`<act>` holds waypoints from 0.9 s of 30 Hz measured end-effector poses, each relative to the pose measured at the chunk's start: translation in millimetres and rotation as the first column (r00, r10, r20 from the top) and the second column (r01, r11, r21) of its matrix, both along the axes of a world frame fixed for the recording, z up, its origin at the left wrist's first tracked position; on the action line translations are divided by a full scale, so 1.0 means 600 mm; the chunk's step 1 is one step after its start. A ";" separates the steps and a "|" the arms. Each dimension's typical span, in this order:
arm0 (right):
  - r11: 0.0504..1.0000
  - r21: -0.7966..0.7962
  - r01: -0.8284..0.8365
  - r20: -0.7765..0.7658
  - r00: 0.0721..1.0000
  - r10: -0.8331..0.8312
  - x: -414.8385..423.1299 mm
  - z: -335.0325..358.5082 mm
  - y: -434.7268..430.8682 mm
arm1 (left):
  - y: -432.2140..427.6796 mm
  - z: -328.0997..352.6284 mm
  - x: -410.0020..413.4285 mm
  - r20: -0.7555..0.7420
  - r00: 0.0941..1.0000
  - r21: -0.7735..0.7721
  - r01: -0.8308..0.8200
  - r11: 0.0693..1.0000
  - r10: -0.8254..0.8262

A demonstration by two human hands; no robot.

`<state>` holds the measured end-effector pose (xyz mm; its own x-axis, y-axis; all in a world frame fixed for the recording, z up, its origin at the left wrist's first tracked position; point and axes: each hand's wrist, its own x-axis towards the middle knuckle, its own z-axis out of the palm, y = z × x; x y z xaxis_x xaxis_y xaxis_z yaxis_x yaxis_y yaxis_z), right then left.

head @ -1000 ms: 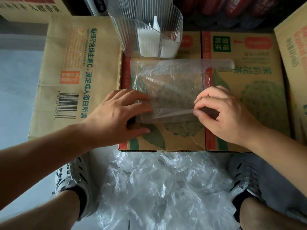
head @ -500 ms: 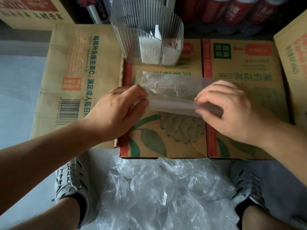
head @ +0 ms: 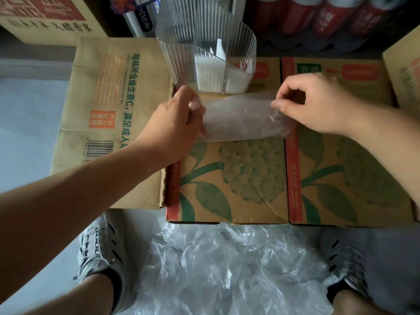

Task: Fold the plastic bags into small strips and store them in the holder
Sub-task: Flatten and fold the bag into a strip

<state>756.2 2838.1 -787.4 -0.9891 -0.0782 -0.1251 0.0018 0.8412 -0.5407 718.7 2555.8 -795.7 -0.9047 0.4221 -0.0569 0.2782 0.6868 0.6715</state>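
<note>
A clear plastic bag [head: 241,119], folded into a wide band, lies across the printed cardboard box [head: 250,183] just in front of the holder. My left hand [head: 175,123] pinches the band's left end. My right hand [head: 318,103] pinches its right end between thumb and fingers. The ribbed clear plastic holder [head: 204,48] stands at the box's far edge, with white folded strips [head: 209,76] inside it.
A heap of loose clear plastic bags [head: 227,269] lies on the floor between my two shoes. A flattened brown carton [head: 109,110] sits to the left of the box. More cartons and red bottles [head: 318,17] stand behind and to the right.
Both hands carried the bag's near edge away from me, folding it over into a narrower band close to the holder. The view tilted down slightly.
</note>
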 end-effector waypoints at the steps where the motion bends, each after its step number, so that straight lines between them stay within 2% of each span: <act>1: 1.000 0.018 -0.003 -0.030 1.000 0.004 -0.007 -0.004 0.002 | 0.001 0.000 0.000 0.001 1.000 0.003 -0.002 1.000 0.002; 4: 0.998 0.055 -0.018 -0.108 0.994 0.024 -0.023 -0.017 0.005 | 0.003 0.001 -0.003 0.014 1.000 -0.002 -0.007 1.000 0.007; 9: 0.997 0.079 -0.028 -0.125 0.991 0.038 -0.040 -0.032 0.005 | 0.006 0.003 -0.001 0.002 1.000 -0.001 -0.013 1.000 0.013; 21: 1.000 0.001 -0.002 0.055 0.998 0.002 0.009 -0.008 -0.012 | -0.009 0.007 0.016 -0.027 1.000 -0.126 -0.003 0.992 -0.001; 22: 1.000 0.003 -0.001 0.053 0.999 0.000 0.012 -0.007 -0.012 | -0.010 0.006 0.020 -0.049 0.999 -0.140 -0.005 0.990 -0.002; 24: 1.000 0.015 -0.012 0.055 0.998 0.011 0.014 -0.007 -0.014 | -0.012 0.010 0.023 -0.194 0.978 -0.177 0.042 0.983 -0.077; 26: 0.999 0.024 -0.041 0.056 0.998 0.040 0.013 -0.006 -0.016 | -0.008 0.010 0.024 -0.368 0.897 -0.269 0.149 0.952 -0.244; 27: 0.998 0.028 -0.058 0.050 0.997 0.056 0.011 -0.006 -0.015 | -0.005 0.006 0.025 -0.404 0.845 -0.323 0.227 0.919 -0.351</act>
